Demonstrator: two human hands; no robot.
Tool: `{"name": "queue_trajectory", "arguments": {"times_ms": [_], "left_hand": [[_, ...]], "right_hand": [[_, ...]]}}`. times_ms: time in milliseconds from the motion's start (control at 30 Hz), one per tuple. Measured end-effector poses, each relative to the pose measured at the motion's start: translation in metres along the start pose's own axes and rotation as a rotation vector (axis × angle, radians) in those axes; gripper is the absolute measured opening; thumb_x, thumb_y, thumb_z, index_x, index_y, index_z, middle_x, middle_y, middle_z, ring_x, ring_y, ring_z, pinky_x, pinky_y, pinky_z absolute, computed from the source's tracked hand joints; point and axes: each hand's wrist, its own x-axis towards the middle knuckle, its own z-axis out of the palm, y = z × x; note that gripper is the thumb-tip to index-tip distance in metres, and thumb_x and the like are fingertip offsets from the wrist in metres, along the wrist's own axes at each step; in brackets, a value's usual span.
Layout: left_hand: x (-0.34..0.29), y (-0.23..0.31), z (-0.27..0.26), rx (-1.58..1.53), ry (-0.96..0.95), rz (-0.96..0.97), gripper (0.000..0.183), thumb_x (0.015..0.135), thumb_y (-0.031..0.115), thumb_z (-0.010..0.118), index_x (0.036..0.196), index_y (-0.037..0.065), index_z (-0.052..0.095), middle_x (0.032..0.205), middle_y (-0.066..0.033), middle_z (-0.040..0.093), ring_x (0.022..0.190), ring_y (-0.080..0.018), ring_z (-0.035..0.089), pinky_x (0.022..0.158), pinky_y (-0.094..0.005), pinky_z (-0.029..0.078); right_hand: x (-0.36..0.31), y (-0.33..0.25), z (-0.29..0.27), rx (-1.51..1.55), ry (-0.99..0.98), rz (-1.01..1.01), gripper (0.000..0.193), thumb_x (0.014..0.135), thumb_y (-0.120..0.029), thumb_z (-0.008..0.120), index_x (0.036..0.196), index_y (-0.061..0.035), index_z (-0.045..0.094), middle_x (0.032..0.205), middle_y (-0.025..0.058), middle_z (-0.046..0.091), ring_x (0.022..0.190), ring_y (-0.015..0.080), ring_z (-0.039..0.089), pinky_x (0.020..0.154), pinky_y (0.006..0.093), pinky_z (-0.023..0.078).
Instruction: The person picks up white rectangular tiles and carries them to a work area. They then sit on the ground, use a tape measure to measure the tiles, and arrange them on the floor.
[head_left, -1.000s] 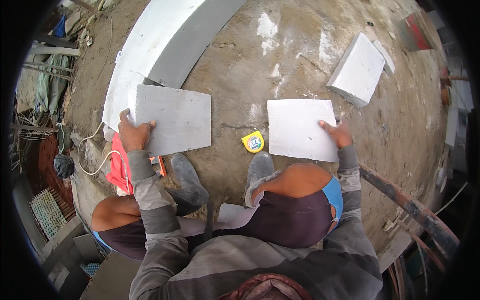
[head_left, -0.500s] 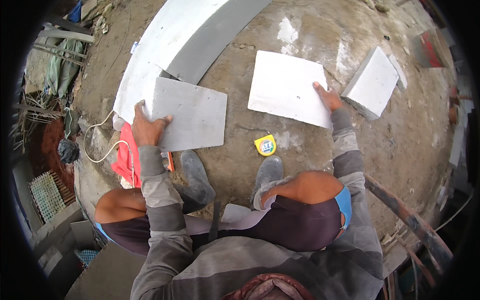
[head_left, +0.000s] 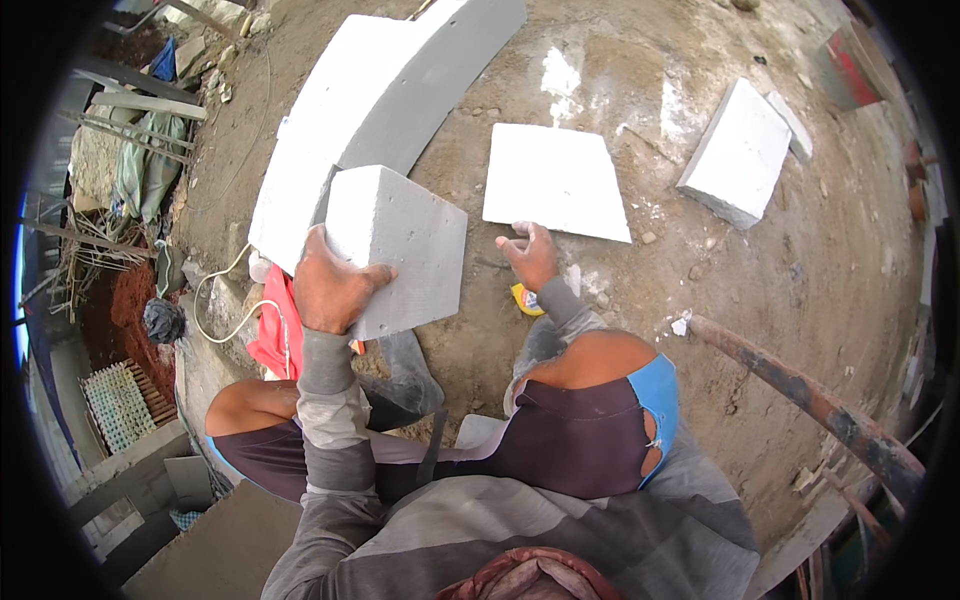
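My left hand (head_left: 338,285) is closed on the near side of a pale grey lightweight concrete block (head_left: 420,250), its thumb pressed on the grey face. The block is tilted, beside the near end of a long white block (head_left: 350,90). My right hand (head_left: 530,255) is empty, its fingers loosely bent and apart, just short of a flat white block piece (head_left: 555,185) on the ground. Under that hand is a yellow tape measure (head_left: 526,300), partly covered by my wrist and sleeve.
Another white block (head_left: 740,155) and a thin offcut (head_left: 792,125) lie at the right. A rusty metal pipe (head_left: 800,395) slants in at the lower right. Red cloth (head_left: 270,335) and a pale cable (head_left: 200,305) lie left of my feet. A red-marked bucket (head_left: 850,75) stands far right.
My right hand has let go of the flat white piece and moved left toward the middle. My left hand has tipped its block, so more of the white side shows.
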Motion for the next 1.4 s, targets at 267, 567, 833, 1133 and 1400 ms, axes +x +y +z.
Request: {"name": "queue_trajectory", "arguments": {"times_ms": [267, 567, 833, 1133, 1400], "left_hand": [[0.004, -0.010, -0.044, -1.067, -0.266, -0.039, 0.081, 0.058, 0.008, 0.079, 0.124, -0.013, 0.038, 0.101, -0.0256, 0.060, 0.087, -0.0311, 0.066, 0.076, -0.0381, 0.056], [0.099, -0.009, 0.133, -1.394, -0.615, -0.200, 0.066, 0.073, 0.010, 0.073, 0.124, -0.013, 0.040, 0.107, -0.0272, 0.058, 0.089, -0.0313, 0.066, 0.075, -0.0360, 0.057], [0.148, 0.038, 0.222, -1.232, -0.586, -0.218, 0.058, 0.071, 0.012, 0.076, 0.116, -0.015, 0.050, 0.094, -0.0254, 0.065, 0.074, -0.0280, 0.069, 0.067, -0.0342, 0.059], [0.152, 0.016, 0.222, -0.183, -0.243, 0.005, 0.067, 0.068, 0.042, 0.078, 0.117, 0.000, 0.061, 0.118, -0.0229, 0.060, 0.107, -0.0312, 0.060, 0.100, -0.0404, 0.042], [0.176, -0.131, 0.023, 0.244, -0.837, 0.348, 0.044, 0.079, 0.030, 0.071, 0.115, 0.006, 0.065, 0.113, -0.0174, 0.065, 0.109, -0.0287, 0.060, 0.097, -0.0384, 0.045]], "right_hand": [[-0.028, -0.035, -0.034, 1.147, -0.563, 0.308, 0.089, 0.087, -0.068, 0.043, 0.148, -0.0092, 0.017, 0.147, 0.0191, 0.029, 0.128, 0.0330, 0.042, 0.105, 0.0517, 0.034], [0.022, -0.049, -0.141, 0.821, -0.005, 0.265, 0.068, 0.091, -0.045, 0.056, 0.138, 0.0006, 0.037, 0.134, 0.0133, 0.049, 0.121, 0.0253, 0.049, 0.102, 0.0374, 0.040], [0.081, -0.006, -0.186, 0.529, 0.164, 0.337, 0.072, 0.088, -0.047, 0.060, 0.134, 0.0060, 0.042, 0.134, 0.0182, 0.049, 0.123, 0.0262, 0.048, 0.103, 0.0377, 0.038], [0.089, 0.024, -0.171, 0.524, 0.018, 0.294, 0.067, 0.099, -0.045, 0.038, 0.144, 0.0029, 0.025, 0.149, 0.0162, 0.031, 0.137, 0.0256, 0.031, 0.112, 0.0356, 0.023], [0.105, 0.053, -0.226, 0.366, 0.087, 0.279, 0.076, 0.096, -0.056, 0.036, 0.146, 0.0006, 0.024, 0.148, 0.0135, 0.033, 0.136, 0.0236, 0.032, 0.112, 0.0367, 0.024]]}}
